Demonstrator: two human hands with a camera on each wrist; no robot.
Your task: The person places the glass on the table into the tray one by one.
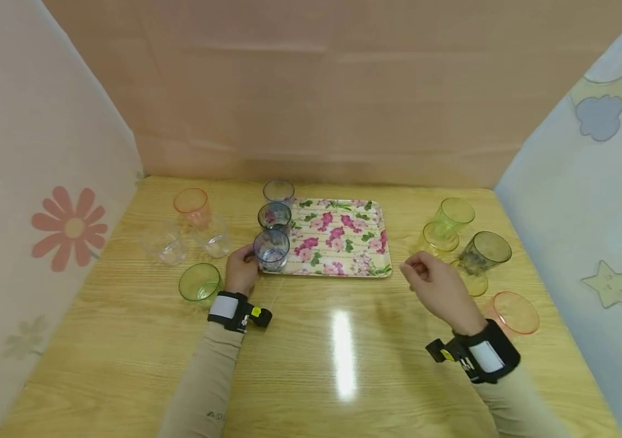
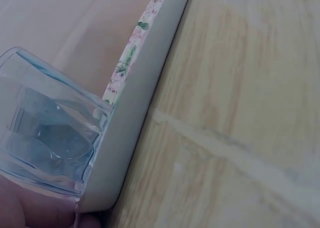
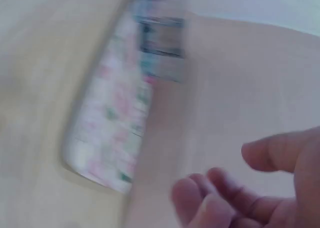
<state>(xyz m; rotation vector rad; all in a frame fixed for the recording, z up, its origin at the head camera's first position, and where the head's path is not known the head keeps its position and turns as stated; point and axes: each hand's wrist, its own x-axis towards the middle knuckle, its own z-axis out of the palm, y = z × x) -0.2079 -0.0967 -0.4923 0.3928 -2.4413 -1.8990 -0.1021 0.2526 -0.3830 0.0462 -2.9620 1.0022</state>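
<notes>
Clear, glossy plastic blue cup (image 1: pixel 271 250) on a smooth flower-printed tray (image 1: pixel 343 237), over a shiny wood-grain table (image 1: pixel 311 365).

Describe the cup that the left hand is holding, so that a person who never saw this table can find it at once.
Start from the floral tray in the middle of the wooden table. Three bluish clear cups stand in a row along its left edge; the one meant is the blue cup at the tray's near left corner. It alone is nearest the person and in the grip of the left hand.
</notes>
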